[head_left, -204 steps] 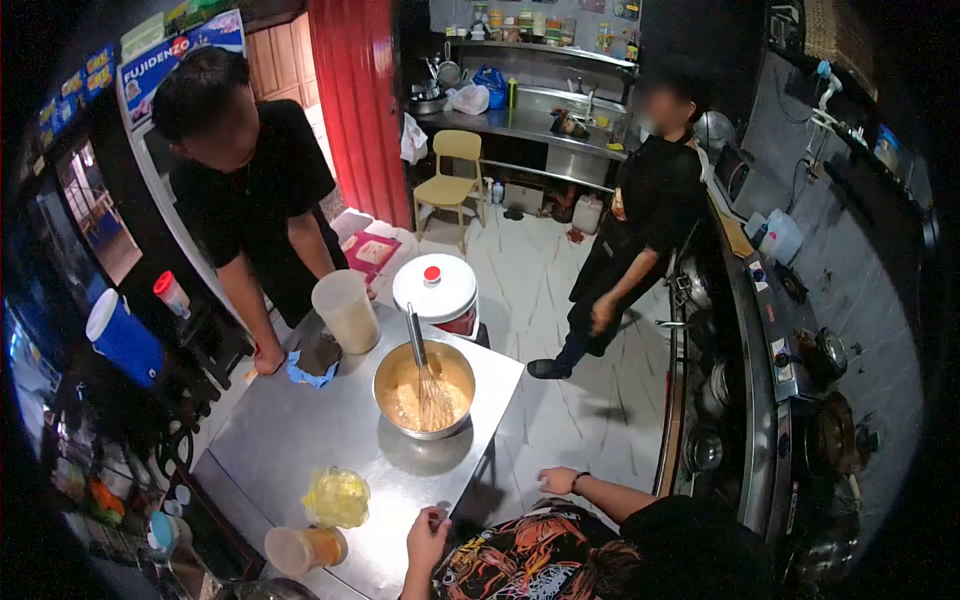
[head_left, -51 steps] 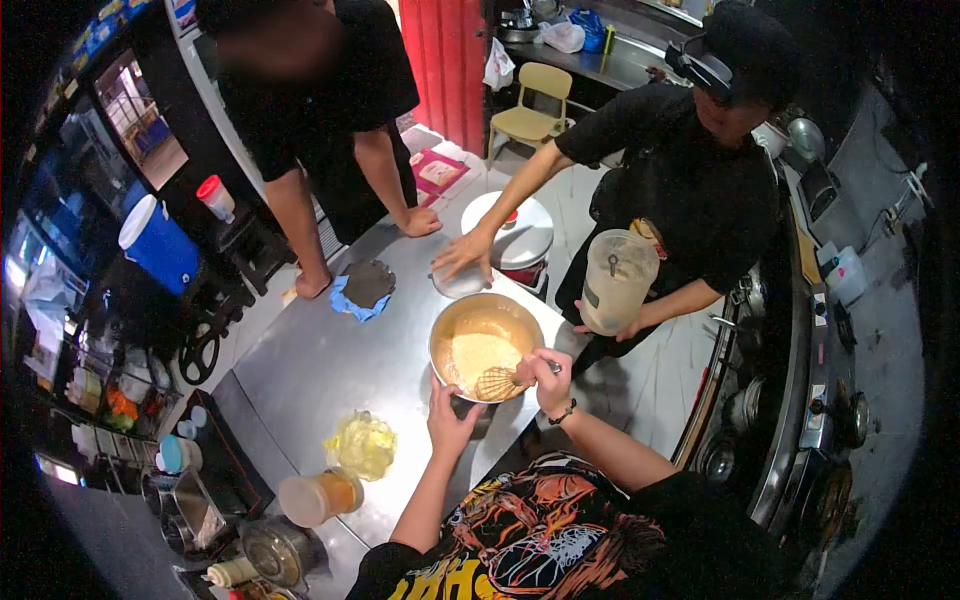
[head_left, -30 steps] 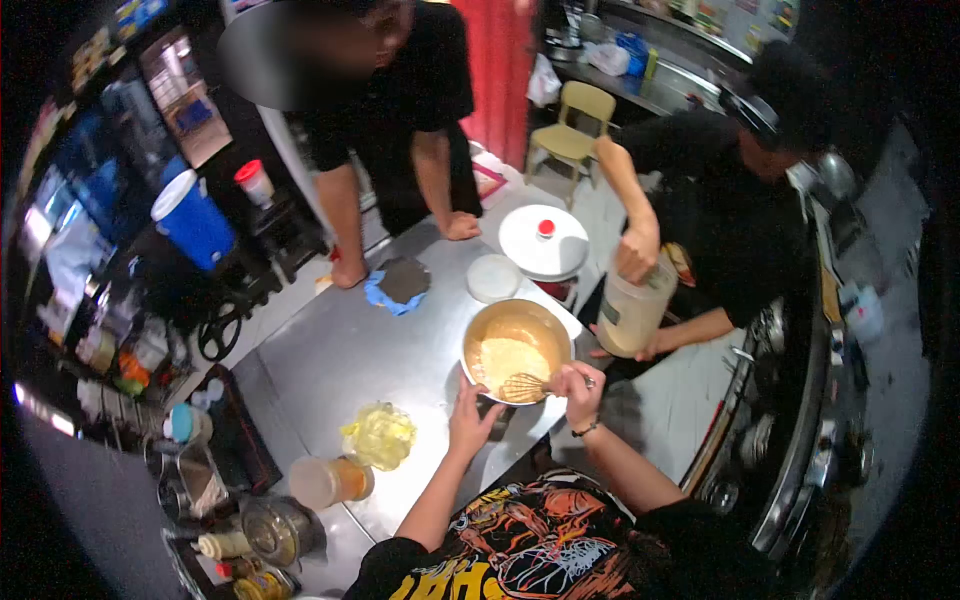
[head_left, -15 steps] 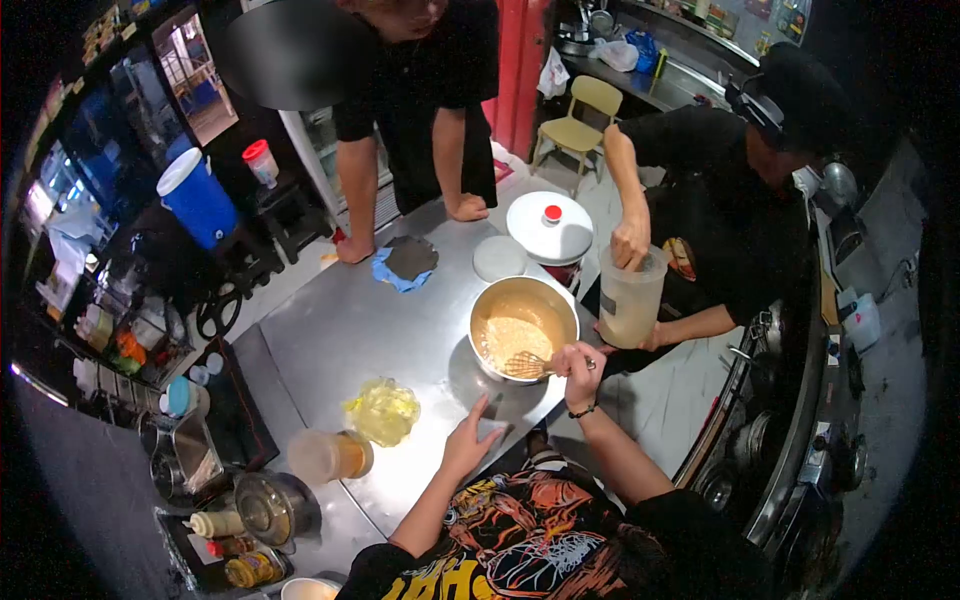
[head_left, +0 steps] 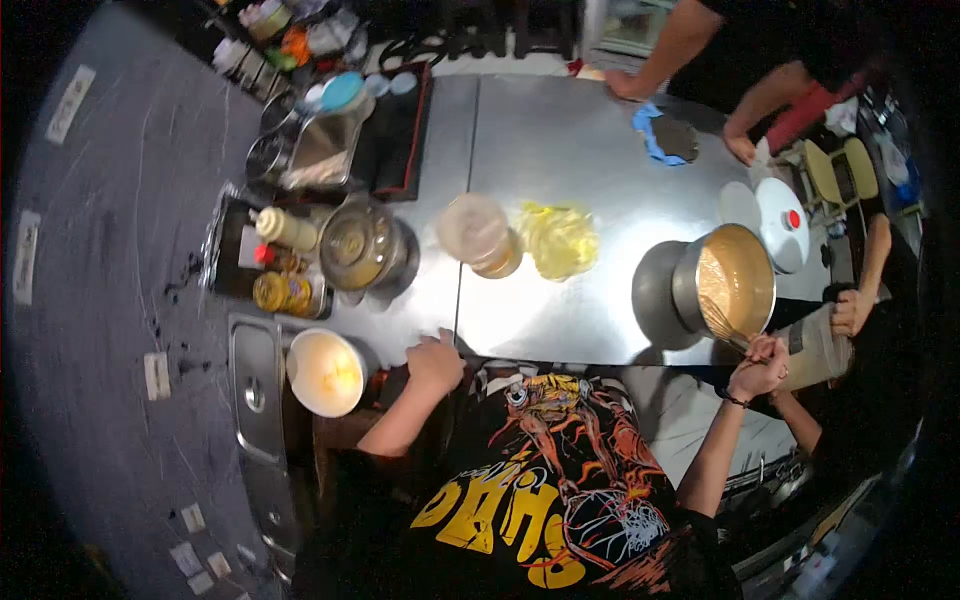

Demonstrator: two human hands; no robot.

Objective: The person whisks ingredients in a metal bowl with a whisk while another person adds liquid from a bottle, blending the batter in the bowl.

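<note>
My right hand (head_left: 760, 368) is closed around the handle of a wire whisk (head_left: 722, 324). The whisk's wires dip into light brown batter (head_left: 716, 283) inside a deep metal pot (head_left: 688, 285). My left hand (head_left: 436, 362) is at the near edge of the steel table, empty, its fingers partly visible and loosely apart. Left of that hand stands a white tub (head_left: 326, 372) with a pale, yellowish content. Beyond it on the table are a cloudy plastic container (head_left: 475, 230) and a crumpled yellowish plastic bag (head_left: 560, 242).
A lidded glass pot (head_left: 358, 250) stands near a tray of sauce bottles (head_left: 285, 228). A white lid with a red knob (head_left: 780, 225) lies past the metal pot. One co-worker's hands (head_left: 740, 142) lean on the table; another holds a clear plastic container (head_left: 812, 345) at right.
My view has swung left. My left hand has moved from beside the pot to the table edge near the white tub. My right hand keeps the whisk in the pot.
</note>
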